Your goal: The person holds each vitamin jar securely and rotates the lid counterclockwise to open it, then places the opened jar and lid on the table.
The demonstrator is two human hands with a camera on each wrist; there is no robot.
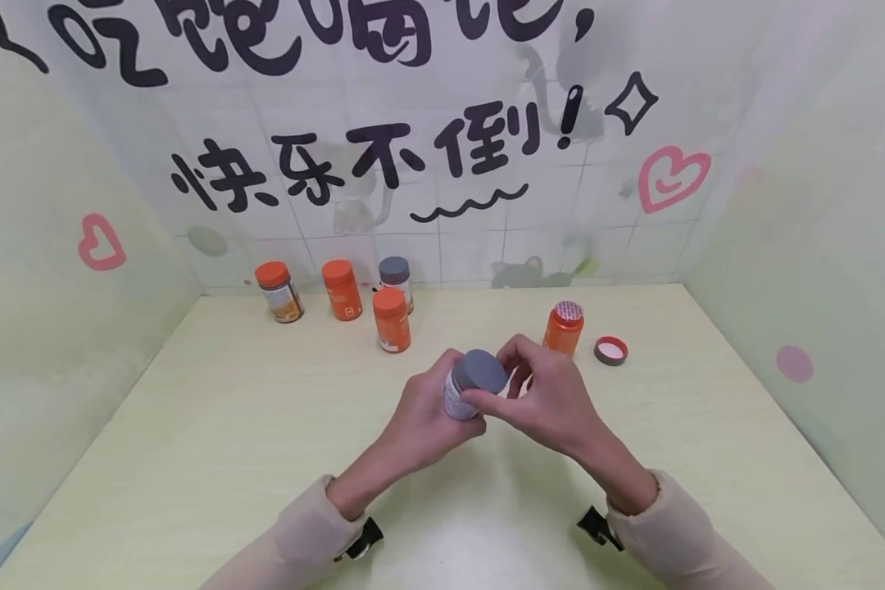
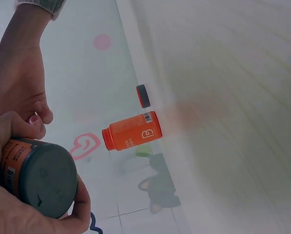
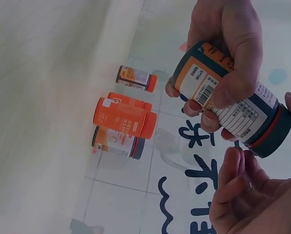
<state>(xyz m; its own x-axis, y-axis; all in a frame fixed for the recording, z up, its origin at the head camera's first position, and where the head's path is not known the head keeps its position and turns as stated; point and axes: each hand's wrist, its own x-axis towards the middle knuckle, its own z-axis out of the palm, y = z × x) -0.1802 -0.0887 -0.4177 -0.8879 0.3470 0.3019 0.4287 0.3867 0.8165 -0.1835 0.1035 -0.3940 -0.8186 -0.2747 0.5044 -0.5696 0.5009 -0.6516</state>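
My left hand grips a supplement bottle round its body, above the table and tilted. The bottle is dark grey, with an orange and white label and a barcode; its grey base faces the left wrist view. A grey screw cap with a red band beneath it closes the top. My right hand holds this cap by its edge, thumb on the near side and bent fingers on the far side. Behind my right hand stands an uncapped orange bottle, its mouth covered by a patterned seal.
A loose grey cap with a red rim lies right of the uncapped bottle. At the back left stand an orange-capped brown bottle, two orange bottles and a grey-capped bottle. Printed walls enclose the pale table on three sides.
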